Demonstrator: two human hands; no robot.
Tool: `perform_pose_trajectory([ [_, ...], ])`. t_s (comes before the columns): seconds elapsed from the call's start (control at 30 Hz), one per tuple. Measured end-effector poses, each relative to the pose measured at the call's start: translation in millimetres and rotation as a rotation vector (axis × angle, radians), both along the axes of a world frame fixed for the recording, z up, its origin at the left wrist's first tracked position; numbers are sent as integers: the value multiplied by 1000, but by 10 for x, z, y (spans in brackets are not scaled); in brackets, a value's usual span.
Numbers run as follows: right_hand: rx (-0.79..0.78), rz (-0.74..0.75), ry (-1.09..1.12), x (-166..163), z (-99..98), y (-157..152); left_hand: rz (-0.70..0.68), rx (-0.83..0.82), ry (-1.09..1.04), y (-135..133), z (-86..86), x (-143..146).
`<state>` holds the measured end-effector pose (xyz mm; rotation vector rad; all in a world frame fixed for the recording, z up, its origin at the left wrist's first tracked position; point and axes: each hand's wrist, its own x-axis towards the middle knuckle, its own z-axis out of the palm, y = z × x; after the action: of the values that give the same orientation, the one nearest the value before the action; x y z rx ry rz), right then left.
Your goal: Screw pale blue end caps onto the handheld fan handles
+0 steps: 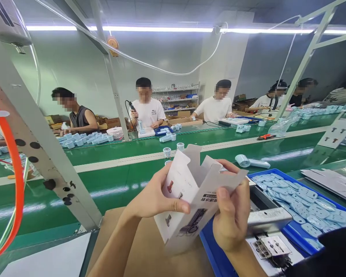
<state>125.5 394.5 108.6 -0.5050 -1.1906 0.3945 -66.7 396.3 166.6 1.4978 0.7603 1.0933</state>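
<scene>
Both hands hold a small white printed carton (190,196) raised in front of me, its top flaps standing open. My left hand (154,198) grips its left side, thumb pressed across the front panel. On the right edge sits my right hand (232,215), fingers curled over the folded flap. Product pictures and dark print show on the carton's faces.
A blue tray (279,231) with several pale blue plastic parts lies at right, a metal fixture (269,219) beside it. The green conveyor belt (118,181) carries small parts. Across it several people sit working. A grey slotted post (46,161) rises at left, next to an orange hose (17,184).
</scene>
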Motion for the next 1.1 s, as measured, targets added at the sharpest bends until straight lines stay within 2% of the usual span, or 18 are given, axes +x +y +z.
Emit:
perform_pose_trajectory([
  [0.1, -31, -17, 18, -31, -9, 38, 107, 32, 6, -14, 1, 71],
  [0.23, -27, -88, 39, -54, -14, 47, 219, 190, 152, -121, 58, 186],
  [0.3, -54, -23, -9, -51, -4, 10, 202, 327, 272, -212, 97, 220],
  [0.37, -100, 112, -67, -52, 13, -41, 183, 501, 446, -301, 122, 233],
  [0.43, -97, 164, -66, -67, 34, -91, 193, 624, 618, -362, 118, 235],
  [0.57, -28, 27, -44, -127, 55, -151, 343, 708, 748, -377, 38, 260],
  [0.63, -67, -3, -81, -143, 33, -162, 436, 760, 775, -377, 34, 268],
  [0.67, -94, -14, -82, -142, 14, -166, 430, 767, 786, -388, 58, 261],
  [0.73, -120, -13, -47, -119, -28, -173, 309, 728, 787, -432, 159, 213],
  [0.83, -76, 36, 0, -67, -52, -195, 99, 636, 700, -504, 347, 80],
  [0.9, -47, 139, -57, -46, -28, -212, 81, 599, 582, -513, 412, 0],
  [1.0, -27, 279, -155, -37, 33, -221, 117, 575, 415, -450, 392, -50],
  [1.1, 1, 165, -187, -9, 85, -204, 158, 672, 364, -346, 324, -41],
])
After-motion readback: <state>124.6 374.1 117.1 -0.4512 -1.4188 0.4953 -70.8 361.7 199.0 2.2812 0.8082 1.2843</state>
